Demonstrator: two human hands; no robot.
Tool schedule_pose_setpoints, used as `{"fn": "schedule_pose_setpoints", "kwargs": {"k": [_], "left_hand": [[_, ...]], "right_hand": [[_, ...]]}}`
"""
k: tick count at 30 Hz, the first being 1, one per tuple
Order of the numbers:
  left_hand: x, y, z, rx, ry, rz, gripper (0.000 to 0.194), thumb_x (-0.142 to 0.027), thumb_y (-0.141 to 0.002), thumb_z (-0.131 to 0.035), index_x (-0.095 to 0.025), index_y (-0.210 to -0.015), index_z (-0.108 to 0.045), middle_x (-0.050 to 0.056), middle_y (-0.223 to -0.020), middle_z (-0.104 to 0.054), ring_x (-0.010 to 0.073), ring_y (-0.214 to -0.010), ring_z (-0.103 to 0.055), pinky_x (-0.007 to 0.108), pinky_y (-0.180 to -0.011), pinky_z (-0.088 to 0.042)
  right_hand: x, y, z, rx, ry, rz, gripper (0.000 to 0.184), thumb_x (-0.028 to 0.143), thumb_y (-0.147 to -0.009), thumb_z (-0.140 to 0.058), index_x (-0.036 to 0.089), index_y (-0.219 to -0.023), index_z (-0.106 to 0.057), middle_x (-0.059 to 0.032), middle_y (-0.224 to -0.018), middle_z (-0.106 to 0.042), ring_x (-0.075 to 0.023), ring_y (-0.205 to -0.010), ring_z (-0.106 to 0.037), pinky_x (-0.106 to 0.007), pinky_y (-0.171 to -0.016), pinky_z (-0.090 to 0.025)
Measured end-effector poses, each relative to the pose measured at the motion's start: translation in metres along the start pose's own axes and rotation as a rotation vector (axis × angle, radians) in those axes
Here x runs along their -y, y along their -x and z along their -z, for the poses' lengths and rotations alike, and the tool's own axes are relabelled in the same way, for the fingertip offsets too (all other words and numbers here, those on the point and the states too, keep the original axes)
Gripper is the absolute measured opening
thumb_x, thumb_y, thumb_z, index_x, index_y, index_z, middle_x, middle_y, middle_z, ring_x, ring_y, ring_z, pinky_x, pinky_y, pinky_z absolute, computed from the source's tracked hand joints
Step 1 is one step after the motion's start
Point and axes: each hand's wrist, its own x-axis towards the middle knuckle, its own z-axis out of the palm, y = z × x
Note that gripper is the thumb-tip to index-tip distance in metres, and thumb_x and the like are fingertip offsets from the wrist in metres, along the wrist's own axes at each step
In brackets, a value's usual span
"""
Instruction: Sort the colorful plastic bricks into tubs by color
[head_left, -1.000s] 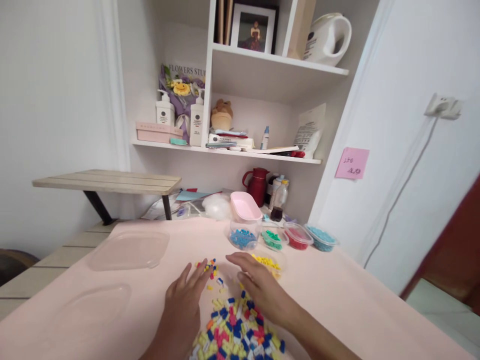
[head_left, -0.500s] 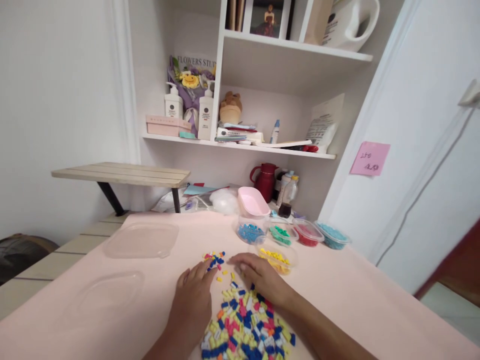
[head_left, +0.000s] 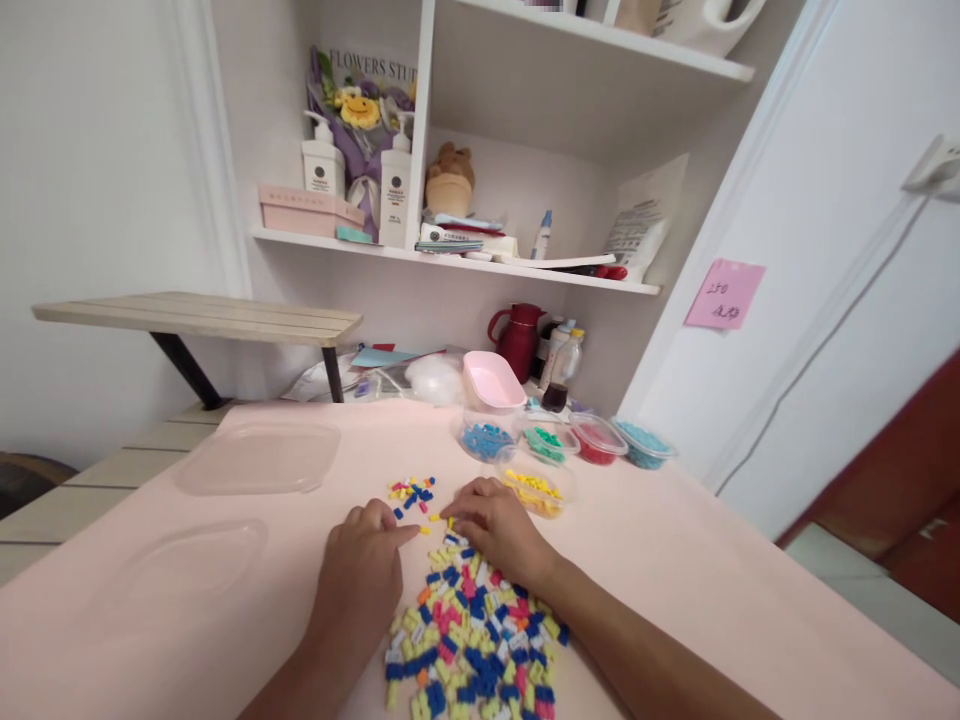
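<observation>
Small coloured toy bricks lie in a large heap (head_left: 480,620) on the pink table cover, with a smaller cluster (head_left: 412,492) beyond it. Left of the heap's far end is my left hand (head_left: 364,565); its index finger stretches out to a loose yellow brick (head_left: 424,530) while the other fingers curl. My right hand (head_left: 499,525) reaches over the far end of the heap, thumb and index finger closing around another small yellow brick (head_left: 451,523). Between the two hands lies one more yellow brick (head_left: 433,518). Just past my right hand stands a clear tub of yellow pieces (head_left: 551,508).
Clear tubs hold blue (head_left: 487,440), green (head_left: 546,445), red (head_left: 598,440) and light blue pieces (head_left: 643,445). Behind them are a pink bowl (head_left: 495,382), a red jug (head_left: 519,340) and bottles (head_left: 564,370). Transparent lids (head_left: 259,458) lie at left, near a raised wooden shelf (head_left: 202,318).
The view has tilted down and shifted slightly. My left hand has drawn back from the small cluster, its index finger now at a yellow brick. My right fingers have come down around another.
</observation>
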Motion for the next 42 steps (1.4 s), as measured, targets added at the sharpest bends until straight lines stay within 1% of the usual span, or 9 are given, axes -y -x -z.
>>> {"fn": "schedule_pose_setpoints", "kwargs": {"k": [7, 13, 16, 20, 25, 27, 31, 33, 42], "left_hand": [[0.000, -0.003, -0.001, 0.022, -0.028, -0.051, 0.055, 0.000, -0.079, -0.041, -0.036, -0.104, -0.074, 0.004, -0.096, -0.062, 0.0191, -0.092, -0.052, 0.033, -0.081, -0.036], [0.001, -0.003, 0.000, 0.043, -0.035, -0.046, 0.056, -0.001, -0.079, -0.041, -0.036, -0.110, -0.072, 0.005, -0.100, -0.062, 0.0206, -0.096, -0.052, 0.036, -0.084, -0.036], [0.001, -0.004, -0.001, 0.054, -0.033, -0.035, 0.056, -0.001, -0.080, -0.040, -0.034, -0.111, -0.071, 0.006, -0.102, -0.062, 0.0213, -0.097, -0.052, 0.037, -0.085, -0.037], [0.004, -0.007, -0.005, 0.051, -0.007, -0.046, 0.056, 0.000, -0.081, -0.037, -0.032, -0.110, -0.072, 0.006, -0.101, -0.063, 0.0212, -0.098, -0.052, 0.037, -0.087, -0.037], [0.005, -0.007, -0.006, 0.034, 0.007, -0.057, 0.054, 0.000, -0.080, -0.038, -0.030, -0.109, -0.073, 0.006, -0.100, -0.063, 0.0214, -0.097, -0.053, 0.037, -0.086, -0.038], [0.004, -0.006, -0.006, 0.030, 0.015, -0.062, 0.054, 0.000, -0.079, -0.038, -0.030, -0.108, -0.073, 0.006, -0.100, -0.063, 0.0210, -0.097, -0.053, 0.037, -0.087, -0.038], [0.002, -0.004, -0.007, 0.016, 0.035, -0.103, 0.056, 0.001, -0.077, -0.039, -0.032, -0.106, -0.073, 0.005, -0.100, -0.063, 0.0195, -0.096, -0.052, 0.035, -0.085, -0.037], [0.002, -0.003, -0.008, 0.012, 0.039, -0.137, 0.057, 0.001, -0.075, -0.041, -0.033, -0.107, -0.073, 0.004, -0.100, -0.062, 0.0191, -0.095, -0.052, 0.035, -0.084, -0.037], [0.003, 0.000, -0.007, 0.043, 0.026, -0.167, 0.051, -0.004, -0.077, -0.044, -0.034, -0.109, -0.071, 0.005, -0.102, -0.060, 0.0199, -0.093, -0.050, 0.036, -0.081, -0.036]], "right_hand": [[0.009, 0.000, 0.006, -0.037, -0.052, 0.022, 0.009, 0.016, -0.076, -0.072, 0.024, -0.078, -0.071, -0.0012, -0.091, -0.070, -0.0195, -0.091, -0.059, -0.034, -0.087, -0.042], [0.026, -0.006, 0.062, -0.269, -0.057, 0.064, 0.008, 0.026, -0.087, -0.060, 0.023, -0.086, -0.068, -0.0023, -0.093, -0.070, -0.0198, -0.092, -0.060, -0.033, -0.084, -0.044], [0.014, -0.008, 0.088, -0.371, -0.007, -0.025, 0.012, 0.031, -0.087, -0.060, 0.022, -0.086, -0.068, -0.0028, -0.092, -0.070, -0.0200, -0.088, -0.061, -0.033, -0.079, -0.046], [-0.013, -0.007, 0.101, -0.309, 0.232, -0.109, 0.015, 0.027, -0.087, -0.057, 0.022, -0.086, -0.071, -0.0053, -0.095, -0.071, -0.0228, -0.093, -0.062, -0.037, -0.084, -0.045], [-0.022, -0.005, 0.092, -0.313, 0.355, -0.100, 0.028, 0.018, -0.089, -0.048, 0.022, -0.106, -0.071, -0.0099, -0.111, -0.068, -0.0259, -0.106, -0.059, -0.042, -0.092, -0.044], [-0.014, -0.004, 0.082, -0.286, 0.211, -0.061, 0.029, 0.020, -0.090, -0.046, 0.022, -0.106, -0.071, -0.0084, -0.108, -0.069, -0.0242, -0.102, -0.061, -0.040, -0.090, -0.045], [0.008, -0.001, 0.050, -0.072, -0.178, -0.053, 0.027, 0.024, -0.091, -0.048, 0.023, -0.106, -0.070, -0.0048, -0.105, -0.071, -0.0202, -0.096, -0.064, -0.033, -0.086, -0.049], [0.015, 0.000, 0.033, -0.002, -0.231, -0.052, 0.029, 0.022, -0.090, -0.048, 0.023, -0.110, -0.069, -0.0053, -0.109, -0.070, -0.0200, -0.100, -0.063, -0.033, -0.088, -0.048], [-0.001, -0.004, -0.004, 0.000, 0.127, 0.047, 0.027, 0.021, -0.091, -0.052, 0.026, -0.111, -0.071, -0.0069, -0.098, -0.067, -0.0215, -0.094, -0.058, -0.036, -0.086, -0.044]]}}
